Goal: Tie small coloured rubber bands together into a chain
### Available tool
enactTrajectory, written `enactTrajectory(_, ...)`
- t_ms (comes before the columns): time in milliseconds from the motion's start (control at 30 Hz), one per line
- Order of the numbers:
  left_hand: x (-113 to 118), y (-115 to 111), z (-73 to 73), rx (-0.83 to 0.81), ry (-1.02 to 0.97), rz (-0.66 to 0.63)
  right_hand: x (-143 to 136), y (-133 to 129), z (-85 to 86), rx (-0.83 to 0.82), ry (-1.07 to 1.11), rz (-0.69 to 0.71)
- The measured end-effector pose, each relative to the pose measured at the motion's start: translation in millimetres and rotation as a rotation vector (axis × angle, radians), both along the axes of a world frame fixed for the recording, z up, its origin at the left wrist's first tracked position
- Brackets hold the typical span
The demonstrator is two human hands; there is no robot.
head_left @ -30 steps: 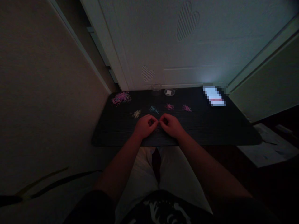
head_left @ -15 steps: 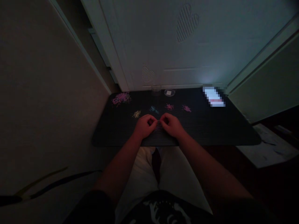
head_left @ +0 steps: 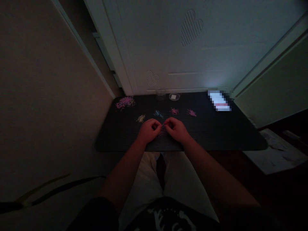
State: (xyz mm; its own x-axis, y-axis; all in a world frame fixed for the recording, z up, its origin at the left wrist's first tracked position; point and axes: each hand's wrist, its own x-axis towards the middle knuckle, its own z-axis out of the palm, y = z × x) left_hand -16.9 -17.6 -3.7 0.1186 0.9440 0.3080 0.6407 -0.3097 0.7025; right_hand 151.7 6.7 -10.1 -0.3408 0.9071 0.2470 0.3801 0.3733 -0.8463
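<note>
My left hand (head_left: 149, 131) and my right hand (head_left: 176, 129) meet over the near middle of the dark table (head_left: 216, 134). Both are closed in a pinch, fingertips almost touching, and what they grip is too small and dark to make out. Under the fingertips lies a small purplish pile (head_left: 163, 131), partly hidden by the hands. Just beyond them, small piles of thin pieces form a row: a yellowish pile (head_left: 140, 118), a blue pile (head_left: 158, 114), a red-pink pile (head_left: 174, 111) and a pink pile (head_left: 192, 112).
A larger mixed pile (head_left: 125, 102) lies at the back left. At the back edge are a clear round container (head_left: 161, 93) and a clear lid (head_left: 174, 97) with a white square. A lit phone (head_left: 220, 100) is at the back right. Behind stands a white panel (head_left: 168, 48).
The fingertips have drawn slightly closer together. A thin light piece seen between them before no longer shows clearly. The piles have not moved on the table.
</note>
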Motion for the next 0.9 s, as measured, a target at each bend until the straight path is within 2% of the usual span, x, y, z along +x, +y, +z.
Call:
enactTrajectory(400, -0.4, 0.5, -1.4, -0.01, 0.014, -0.021, 1.3, 2.0, -0.8, 0.005, 0.002, -0.013)
enactTrajectory(667, -3.3, 3.0, -6.9, 0.001, -0.114, 0.034, 1.8, 2.8, -3.0, 0.014, 0.044, -0.035)
enactTrajectory(767, -3.5, 3.8, -8.5, -0.012, -0.111, 0.045, 1.6, 2.6, -3.0, 0.043, 0.037, -0.099)
enactTrajectory(900, -2.4, 2.9, -7.6, -0.02, -0.084, 0.041, 13.2, 7.0, -1.0, 0.108, -0.031, -0.26)
